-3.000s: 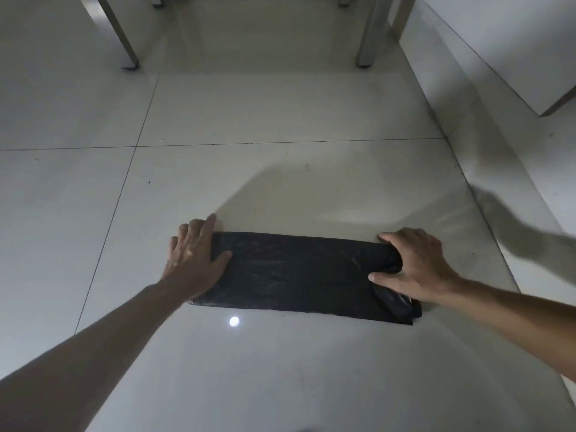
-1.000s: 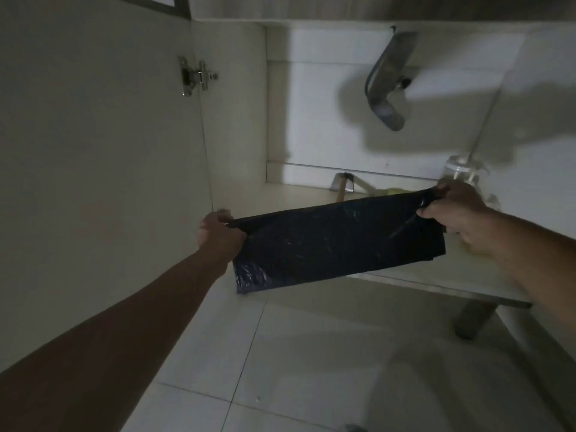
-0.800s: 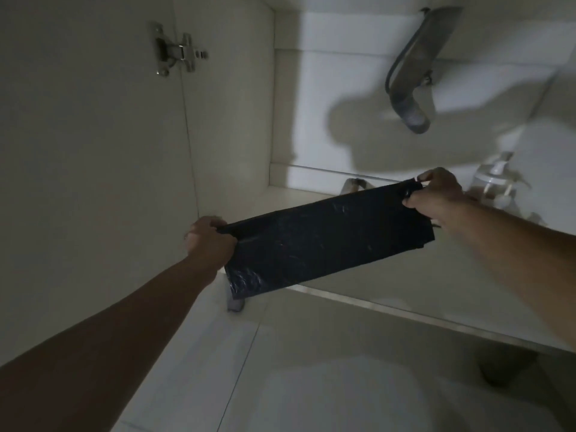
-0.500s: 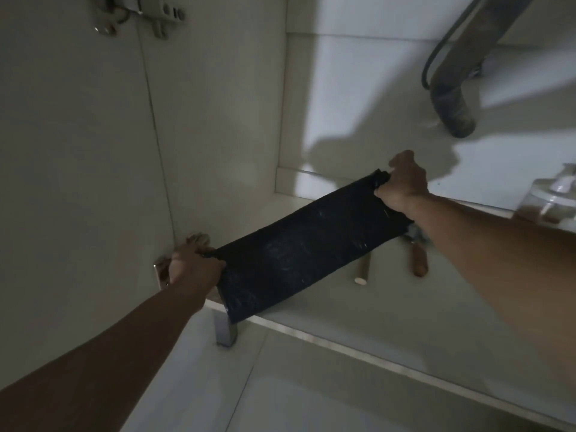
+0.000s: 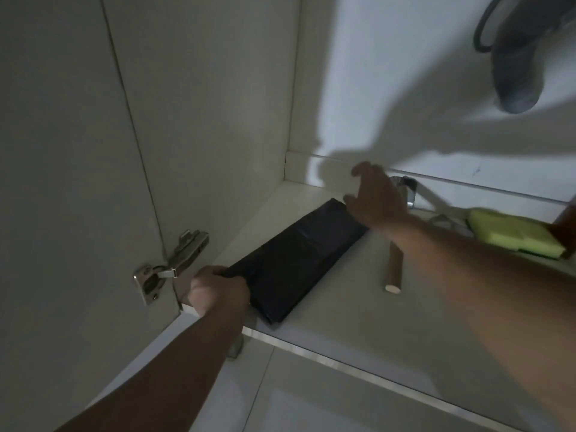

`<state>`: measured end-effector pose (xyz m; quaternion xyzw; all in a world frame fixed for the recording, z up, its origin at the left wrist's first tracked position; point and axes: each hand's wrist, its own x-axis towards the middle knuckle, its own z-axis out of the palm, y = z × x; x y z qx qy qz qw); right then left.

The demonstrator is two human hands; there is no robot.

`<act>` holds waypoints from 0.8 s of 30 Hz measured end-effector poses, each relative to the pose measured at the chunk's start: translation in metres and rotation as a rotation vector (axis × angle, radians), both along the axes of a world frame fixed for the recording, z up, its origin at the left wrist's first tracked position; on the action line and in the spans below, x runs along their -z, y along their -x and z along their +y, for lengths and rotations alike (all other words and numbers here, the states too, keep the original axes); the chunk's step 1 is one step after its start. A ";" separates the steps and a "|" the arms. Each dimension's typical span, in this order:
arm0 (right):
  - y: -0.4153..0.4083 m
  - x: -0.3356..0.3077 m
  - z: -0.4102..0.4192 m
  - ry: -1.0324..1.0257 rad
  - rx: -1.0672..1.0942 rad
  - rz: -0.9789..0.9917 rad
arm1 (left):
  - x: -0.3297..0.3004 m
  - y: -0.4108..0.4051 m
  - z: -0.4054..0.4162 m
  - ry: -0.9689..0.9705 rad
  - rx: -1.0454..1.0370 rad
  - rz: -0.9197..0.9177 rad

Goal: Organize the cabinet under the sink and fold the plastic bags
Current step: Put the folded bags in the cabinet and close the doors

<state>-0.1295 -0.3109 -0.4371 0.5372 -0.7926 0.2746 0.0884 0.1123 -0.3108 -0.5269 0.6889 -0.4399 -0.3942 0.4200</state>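
Observation:
A folded black plastic bag (image 5: 299, 257) lies flat on the white cabinet floor (image 5: 358, 307), along the left side wall. My left hand (image 5: 218, 291) grips the bag's near end at the cabinet's front edge. My right hand (image 5: 374, 194) hovers just above the bag's far end, fingers spread and holding nothing.
A wooden handle (image 5: 394, 269) lies on the cabinet floor right of the bag. A yellow-green sponge (image 5: 511, 233) sits further right. A grey drain pipe (image 5: 520, 57) hangs at the top right. The open door's metal hinge (image 5: 168, 269) is at the left.
The bag, held stretched in the air between both hands, now lies on the cabinet floor. My right hand has let go of its far end and opened. The view moved closer.

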 end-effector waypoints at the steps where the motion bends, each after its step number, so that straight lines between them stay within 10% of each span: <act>1: -0.006 0.009 0.006 -0.055 0.034 -0.003 | 0.001 0.002 0.001 0.007 -0.005 0.006; 10: -0.042 0.064 0.005 -0.227 0.141 -0.769 | 0.000 0.015 0.009 0.036 -0.093 0.028; 24: -0.063 0.081 -0.026 -0.103 -0.003 -0.419 | 0.002 0.008 -0.008 0.052 0.065 -0.005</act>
